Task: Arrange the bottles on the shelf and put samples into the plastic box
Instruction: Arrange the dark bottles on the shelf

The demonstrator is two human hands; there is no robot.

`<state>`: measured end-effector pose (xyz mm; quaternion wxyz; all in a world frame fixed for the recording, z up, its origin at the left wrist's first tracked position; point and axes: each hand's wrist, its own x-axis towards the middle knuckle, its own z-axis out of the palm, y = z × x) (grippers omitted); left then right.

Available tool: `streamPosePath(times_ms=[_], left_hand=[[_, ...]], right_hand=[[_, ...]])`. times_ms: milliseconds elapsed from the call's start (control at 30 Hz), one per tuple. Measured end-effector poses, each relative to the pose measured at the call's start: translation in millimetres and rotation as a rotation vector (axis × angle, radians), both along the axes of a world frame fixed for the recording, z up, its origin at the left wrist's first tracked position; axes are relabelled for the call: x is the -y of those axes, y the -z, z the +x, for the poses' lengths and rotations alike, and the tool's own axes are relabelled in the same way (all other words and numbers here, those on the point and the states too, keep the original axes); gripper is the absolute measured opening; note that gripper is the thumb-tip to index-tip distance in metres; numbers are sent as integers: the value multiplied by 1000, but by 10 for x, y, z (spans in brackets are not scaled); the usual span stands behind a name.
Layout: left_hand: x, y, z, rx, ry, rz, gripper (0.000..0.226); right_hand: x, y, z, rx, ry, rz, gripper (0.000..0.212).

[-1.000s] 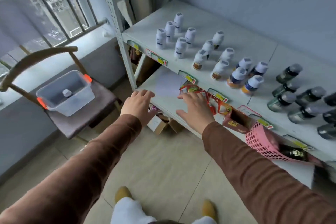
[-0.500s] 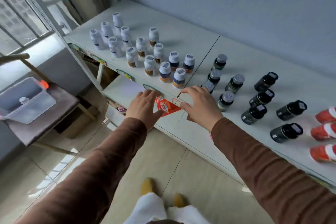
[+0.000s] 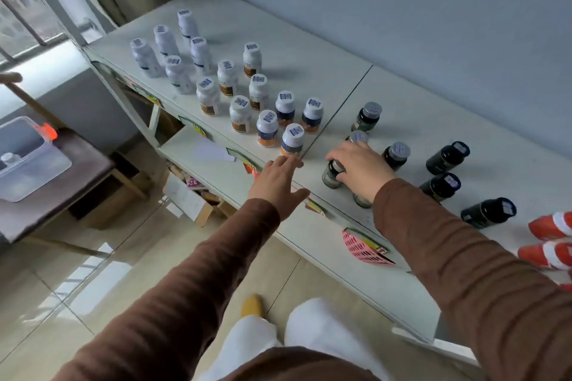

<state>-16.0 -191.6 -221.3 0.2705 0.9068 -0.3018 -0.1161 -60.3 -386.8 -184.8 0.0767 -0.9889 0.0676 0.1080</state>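
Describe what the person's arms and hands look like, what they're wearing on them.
Both arms wear long brown ribbed knit sleeves reaching the wrists. The left hand and right hand are bare: no gloves, and no rings, watch or markings are visible.

My right hand (image 3: 359, 170) wraps a green glass bottle (image 3: 331, 175), grey-capped and upright on the shelf (image 3: 309, 49). White bottles (image 3: 241, 93) stand left of it, black ones (image 3: 445, 158) right. The plastic box (image 3: 28, 161) sits far left of my left hand (image 3: 277, 182).
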Motion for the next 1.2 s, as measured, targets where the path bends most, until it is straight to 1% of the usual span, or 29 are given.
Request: streamPosePath(times_ms=[67,133,200,267,300,333,367,433,500,567,700,767,833,867,967,1000,1067,1133,1200], left_hand=[[99,58,-30,-64,-18,-43,56],[211,68,-30,-192,-57,-175,59],[329,6,-46,-439,-94,-405,59],[455,-93,-74,-662,-75,-643,48],[506,-140,-89,-750,-68,-746,42],[552,-184,-104,-835,-66,-833,37],[594,-231,-115,-938,-69,-913,36],[668,-330,-145,-1203,-83,-1042,40],[726,-431,-174,-1419,-112,-1102,48],[778,-482,-190,-1489,-109,-1110,51],[828,-435,-174,-1495,-86,-1096,50],[781,-372,-141,-1436,-101,-1101,47],[728,-330,-120,-1297,-80,-1070,42],[708,-316,-117,-1200,-62,-1025,40],[709,-259,-113,-828,-57,-780,48],[720,-224,-121,-745,-87,-720,52],[734,-158,-140,-654,-144,-656,54],[734,-94,-142,-590,-146,-590,53],[699,-41,-121,-461,-112,-447,58]], right_hand=[[81,4,-15,13,-3,50,40],[199,-92,-18,68,49,201,35],[334,-247,-17,92,120,460,29],[440,-420,-9,107,167,698,21],[483,-493,0,139,183,749,20],[522,-557,16,180,192,752,24],[548,-613,32,216,195,731,33],[551,-705,52,273,192,705,52],[526,-788,69,297,184,767,65],[499,-839,76,308,154,804,66],[510,-817,51,331,97,693,56],[561,-781,49,314,63,624,45],[623,-735,48,285,5,551,33],[648,-707,48,270,-18,538,31],[655,-650,18,203,-60,537,38],[644,-624,5,190,-80,517,41],[626,-571,-17,182,-111,484,45],[615,-510,-19,179,-115,477,44],[588,-441,-14,169,-124,436,41]])
